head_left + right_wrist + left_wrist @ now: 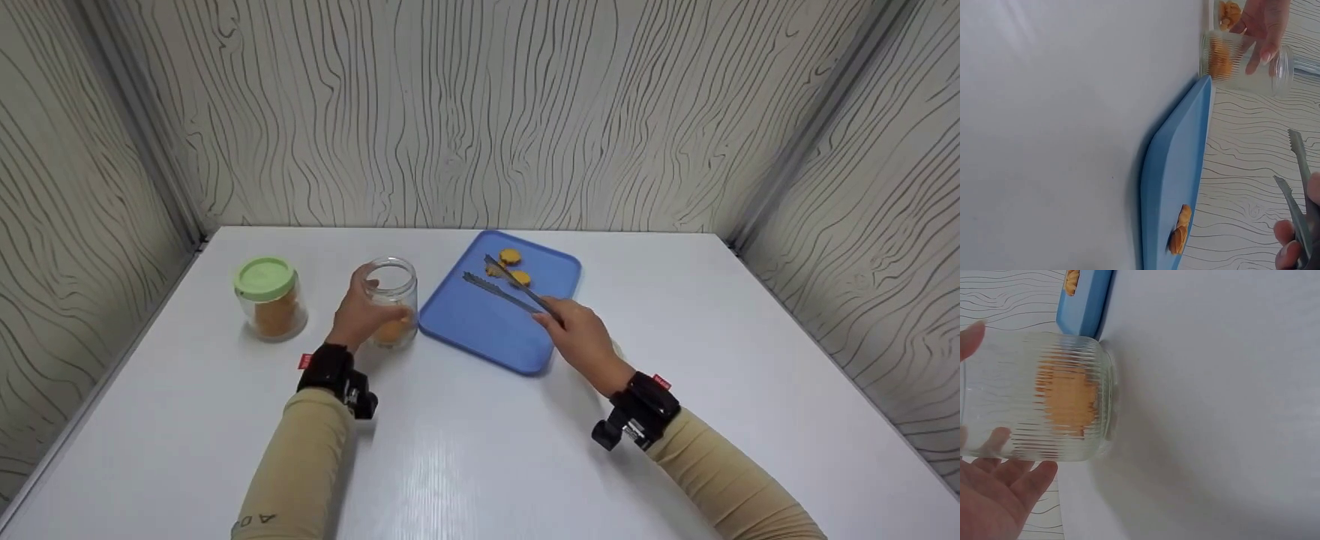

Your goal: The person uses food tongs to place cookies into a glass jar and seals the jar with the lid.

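Observation:
My left hand [358,315] grips a clear glass jar [407,296] without a lid, standing upright beside the blue tray's left corner. Orange-brown cookies [1075,399] lie in the bottom of that jar. In my right hand [583,339] is a pair of metal tongs [484,284], held over the blue tray [487,330]. The arms of the tongs are spread, with nothing between their serrated tips. Three small yellow-orange cookies [510,256] lie together near the tray's far side, one partly hidden behind a tong arm.
Left of my left hand stands a second glass jar [276,315] holding orange-brown contents, closed with a light green lid [265,277]. Everything rests on a white table [450,465]. A wood-patterned wall [450,112] rises behind its far edge, with similar panels at both sides.

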Demonstrator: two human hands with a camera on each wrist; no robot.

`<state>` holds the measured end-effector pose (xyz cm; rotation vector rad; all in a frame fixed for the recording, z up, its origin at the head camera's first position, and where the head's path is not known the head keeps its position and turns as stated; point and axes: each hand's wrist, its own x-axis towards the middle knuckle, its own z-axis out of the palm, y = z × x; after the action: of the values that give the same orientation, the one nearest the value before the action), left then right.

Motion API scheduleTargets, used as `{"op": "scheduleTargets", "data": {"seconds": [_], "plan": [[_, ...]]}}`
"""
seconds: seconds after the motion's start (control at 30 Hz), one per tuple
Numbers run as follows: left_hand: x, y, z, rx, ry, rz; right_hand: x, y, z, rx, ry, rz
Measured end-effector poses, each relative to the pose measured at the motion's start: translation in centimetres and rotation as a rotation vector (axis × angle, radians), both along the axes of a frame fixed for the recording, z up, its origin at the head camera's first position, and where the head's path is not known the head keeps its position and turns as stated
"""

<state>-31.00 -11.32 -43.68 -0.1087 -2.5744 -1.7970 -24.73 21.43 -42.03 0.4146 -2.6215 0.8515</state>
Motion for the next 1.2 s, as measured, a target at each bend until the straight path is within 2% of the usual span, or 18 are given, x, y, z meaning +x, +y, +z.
{"op": "scheduleTargets", "data": {"seconds": [0.3, 0.57, 0.77, 0.87, 1.0, 1.2], "plan": [[0.0, 0.0, 0.1, -0.009, -0.021, 0.006, 0.1, 1.4, -0.2, 0.008, -0.048, -0.037], [-0.3, -0.2, 0.0, 0.081, -0.024, -0.04, -0.2, 2.5, -0.5, 0.058, -0.039, -0.087], [-0.3, 0.0, 0.4, 0.075, -0.039, -0.006, -0.5, 3.3, -0.6, 0.067, -0.051, -0.111], [-0.4, 0.0, 0.5, 0.085, -0.036, -0.01, -0.7, 3.6, -0.7, 0.069, -0.06, -0.127], [-0.4, -0.1, 0.4, 0.107, -0.025, -0.034, -1.1, 3.8, -0.8, 0.081, -0.089, -0.157], [-0.5, 0.0, 0.2, 0.09, -0.006, -0.028, -1.9, 4.2, -1.0, 0.094, -0.154, -0.184]]}}
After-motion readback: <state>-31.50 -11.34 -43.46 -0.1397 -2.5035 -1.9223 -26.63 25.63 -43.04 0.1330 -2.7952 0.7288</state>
